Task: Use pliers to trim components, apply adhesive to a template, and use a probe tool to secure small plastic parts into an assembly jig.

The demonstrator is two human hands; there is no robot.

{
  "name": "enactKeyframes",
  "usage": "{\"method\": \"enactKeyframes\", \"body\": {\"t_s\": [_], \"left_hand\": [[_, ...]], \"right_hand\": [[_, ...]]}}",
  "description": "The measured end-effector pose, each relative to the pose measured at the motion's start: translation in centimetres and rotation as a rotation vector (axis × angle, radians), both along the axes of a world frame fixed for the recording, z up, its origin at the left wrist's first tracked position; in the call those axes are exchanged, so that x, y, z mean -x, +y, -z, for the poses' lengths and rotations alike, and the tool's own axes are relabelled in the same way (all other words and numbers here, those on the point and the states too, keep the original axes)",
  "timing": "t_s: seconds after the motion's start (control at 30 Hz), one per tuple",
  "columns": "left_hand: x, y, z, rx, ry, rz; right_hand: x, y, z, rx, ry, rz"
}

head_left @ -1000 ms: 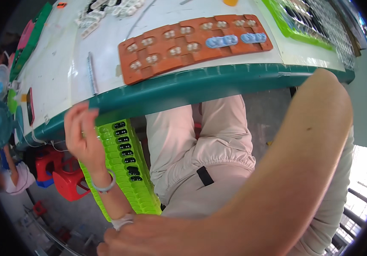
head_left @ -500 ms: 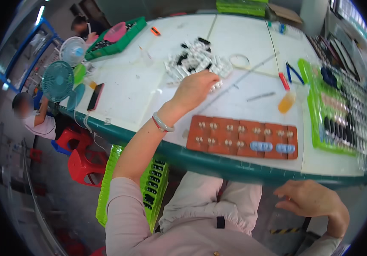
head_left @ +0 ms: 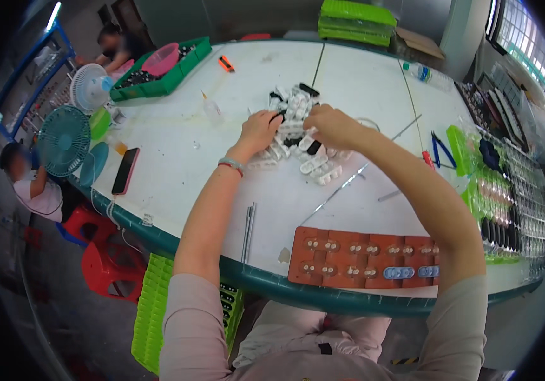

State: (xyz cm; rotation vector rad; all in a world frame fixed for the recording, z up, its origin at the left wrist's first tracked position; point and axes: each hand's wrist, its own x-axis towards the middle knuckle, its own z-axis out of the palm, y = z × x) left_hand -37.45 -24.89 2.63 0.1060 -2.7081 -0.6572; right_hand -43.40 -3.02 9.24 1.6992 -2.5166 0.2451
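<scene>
A loose heap of small white plastic pieces [head_left: 314, 165], mixed with black ones [head_left: 309, 89], lies mid-table. At its left side, my left hand [head_left: 260, 132] has bent fingers among the pieces; whatever they grip is not clear. My right hand [head_left: 334, 127] reaches over the heap's right side, its fingers curled downward and closed, with white pieces right beneath them. Its fingertips are partly hidden. Nearer to me sits a reddish-brown tray [head_left: 298, 257] with small round pale parts in its recesses and two light-blue pieces [head_left: 399, 273]. My right forearm covers its right end.
Thin metal rods [head_left: 249, 232] lie left of the tray, and a long rod [head_left: 336, 193] lies right of the heap. Blue-handled pliers [head_left: 439, 151], green trays [head_left: 459, 149], a phone [head_left: 125, 171], fans [head_left: 63, 141] and a green bin [head_left: 158, 87] stand around. Two people sit at left.
My right hand has risen from beside my lap to the heap. My left hand is now at the heap's left side. The view has shifted, showing metal rods left of the tray.
</scene>
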Motion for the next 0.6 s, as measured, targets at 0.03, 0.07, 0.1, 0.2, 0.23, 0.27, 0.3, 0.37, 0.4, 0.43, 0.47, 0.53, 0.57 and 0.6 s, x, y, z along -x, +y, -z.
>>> {"method": "enactKeyframes", "body": {"t_s": [0.03,0.07,0.1,0.2,0.23,0.27,0.3,0.37,0.4,0.43,0.47,0.53,0.57,0.6], "left_hand": [[-0.2,1.1,-0.6,-0.034,-0.017,0.026],[-0.2,1.4,-0.8,-0.054,-0.038,0.033],[-0.3,1.2,-0.8,-0.095,-0.016,0.132],[-1.4,3.2,-1.7,-0.181,-0.043,0.286],[-1.8,3.9,-2.3,-0.279,-0.106,0.336],[-2.1,4.4,-2.5,-0.378,-0.169,0.387],[-2.6,4.6,-2.9,-0.357,-0.165,0.410],[-3.1,4.1,-2.6,-0.100,0.110,0.375],[-3.3,4.1,-2.8,0.162,0.384,0.320],[-4.1,5.3,-4.2,0.144,0.305,0.298],[-4.0,6.2,-3.9,0.138,0.312,0.314],[-4.1,8.1,-2.8,0.113,0.019,0.428],[-4.3,8.9,-2.1,0.153,-0.002,0.360],[-4.1,9.1,-1.9,0.160,0.009,0.357]], "right_hand": [[1.1,0.0,0.8,-0.038,-0.021,-0.037],[1.6,-0.1,1.5,-0.069,-0.033,-0.084],[1.5,0.0,1.7,-0.075,-0.104,-0.041],[1.6,2.2,0.1,-0.243,-0.188,0.073],[1.7,3.4,-0.3,-0.256,-0.195,0.055],[1.8,4.5,-0.6,-0.269,-0.203,0.039],[2.0,5.3,-1.2,-0.274,-0.200,0.050],[2.1,6.5,-2.2,-0.157,-0.356,0.210],[2.5,7.0,-2.5,-0.155,-0.347,0.216],[2.8,8.1,-2.4,-0.106,-0.277,0.262],[3.4,8.7,-1.9,-0.061,-0.208,0.306],[3.4,8.4,-0.4,-0.125,-0.261,0.315],[2.5,8.0,0.0,-0.084,-0.312,0.235],[1.6,7.5,0.5,-0.044,-0.364,0.154]]}}
